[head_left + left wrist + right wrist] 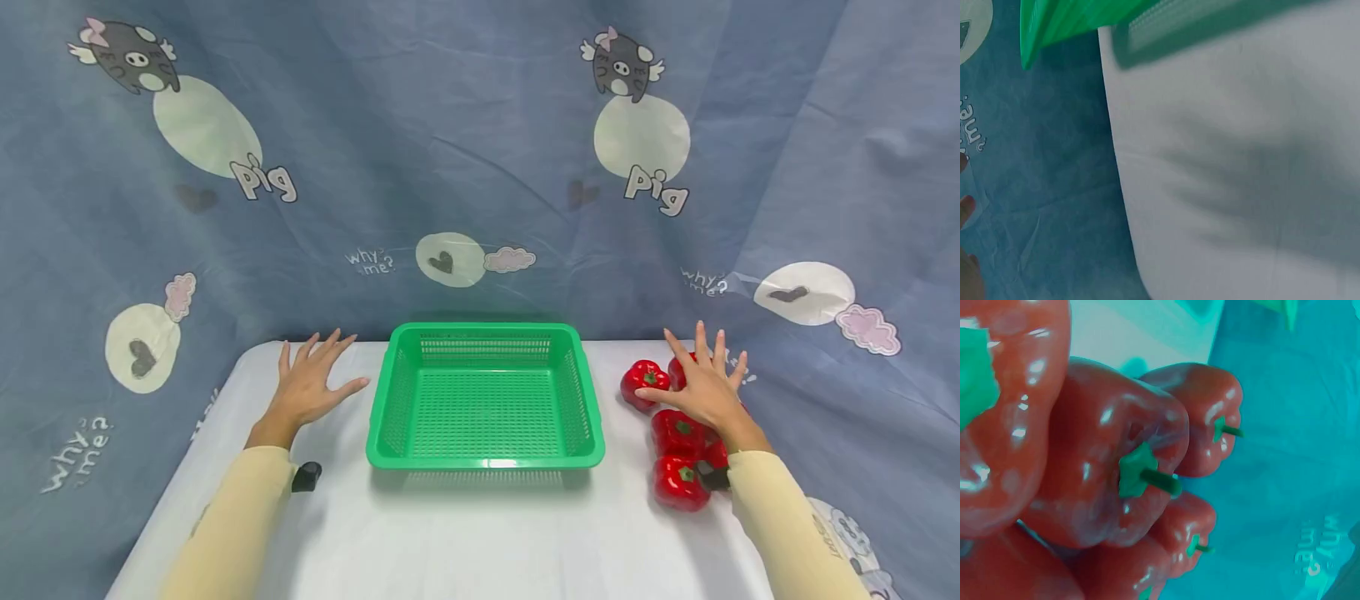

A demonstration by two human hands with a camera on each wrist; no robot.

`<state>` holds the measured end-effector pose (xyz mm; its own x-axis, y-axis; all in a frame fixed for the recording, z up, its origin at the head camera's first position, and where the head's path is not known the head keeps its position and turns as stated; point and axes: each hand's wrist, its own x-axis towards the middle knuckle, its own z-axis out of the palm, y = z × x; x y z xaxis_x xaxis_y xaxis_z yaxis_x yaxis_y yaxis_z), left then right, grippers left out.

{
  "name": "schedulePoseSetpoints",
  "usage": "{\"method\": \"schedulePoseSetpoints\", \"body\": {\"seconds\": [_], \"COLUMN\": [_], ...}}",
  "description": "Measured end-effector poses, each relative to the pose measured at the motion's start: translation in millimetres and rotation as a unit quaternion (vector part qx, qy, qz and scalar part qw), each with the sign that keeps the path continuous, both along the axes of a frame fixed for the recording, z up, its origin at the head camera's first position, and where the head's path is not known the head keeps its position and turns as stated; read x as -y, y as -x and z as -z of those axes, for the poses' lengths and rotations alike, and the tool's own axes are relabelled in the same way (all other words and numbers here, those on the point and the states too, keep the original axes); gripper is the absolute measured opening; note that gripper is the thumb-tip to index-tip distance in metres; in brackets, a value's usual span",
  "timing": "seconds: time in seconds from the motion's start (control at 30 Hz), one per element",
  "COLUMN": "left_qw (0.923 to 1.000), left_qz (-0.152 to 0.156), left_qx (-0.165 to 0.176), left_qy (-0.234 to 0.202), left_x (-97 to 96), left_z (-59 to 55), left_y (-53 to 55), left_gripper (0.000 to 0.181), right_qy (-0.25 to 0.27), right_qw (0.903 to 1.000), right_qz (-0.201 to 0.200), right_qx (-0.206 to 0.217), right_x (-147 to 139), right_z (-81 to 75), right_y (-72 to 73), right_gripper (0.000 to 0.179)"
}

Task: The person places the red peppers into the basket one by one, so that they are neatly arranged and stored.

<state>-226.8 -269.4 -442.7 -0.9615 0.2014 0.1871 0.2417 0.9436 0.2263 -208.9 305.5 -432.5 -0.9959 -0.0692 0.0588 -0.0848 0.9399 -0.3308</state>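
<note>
cupping the glossy, lobed red peppers (678, 437) round their smooth flanks, not by the stems (1163, 482), would be advised; they are clustered right of the perforated plastic basket (486, 417). the right hand (707, 392), splayed and empty, is held over them; the left hand (309, 392), likewise, beside the basket.

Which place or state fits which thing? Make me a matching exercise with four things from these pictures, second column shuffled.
1. plastic basket
2. bell peppers
3. left hand
4. right hand

A. fingers spread, over the bell peppers
B. red, clustered together
C. fingers spread, away from the bell peppers
D. green, between the two hands

Pairs: 1-D, 2-B, 3-C, 4-A
</note>
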Motion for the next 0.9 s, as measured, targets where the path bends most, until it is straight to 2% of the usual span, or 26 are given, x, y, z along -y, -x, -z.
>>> {"method": "schedulePoseSetpoints", "body": {"seconds": [0.23,0.43,0.57,0.73,0.9], "left_qw": [0.9984,0.9922,0.9861,0.9739,0.9571], "left_qz": [0.03,0.018,0.016,0.017,-0.01], "left_qx": [0.018,0.041,0.062,0.111,0.16], "left_qy": [-0.045,-0.116,-0.153,-0.197,-0.241], "left_x": [-12.3,-14.5,-15.1,-19.2,-23.2], "left_z": [10.8,17.0,26.3,36.8,42.8], "left_y": [-2.5,-9.2,-14.3,-18.7,-20.2], "left_gripper": [0.074,0.073,0.073,0.073,0.075], "right_qy": [0.026,0.054,0.073,0.096,0.118], "right_qw": [0.9995,0.9982,0.9967,0.9935,0.9888], "right_qz": [0.011,0.008,0.019,0.047,0.077], "right_qx": [-0.014,-0.023,-0.027,-0.037,-0.048], "right_x": [-13,-22,-29,-40,-49], "right_z": [-2.7,1.5,6.6,17.1,28.1], "right_y": [-14.6,-26.8,-37.2,-52.1,-66.8], "right_gripper": [0.11,0.109,0.109,0.109,0.108]}}
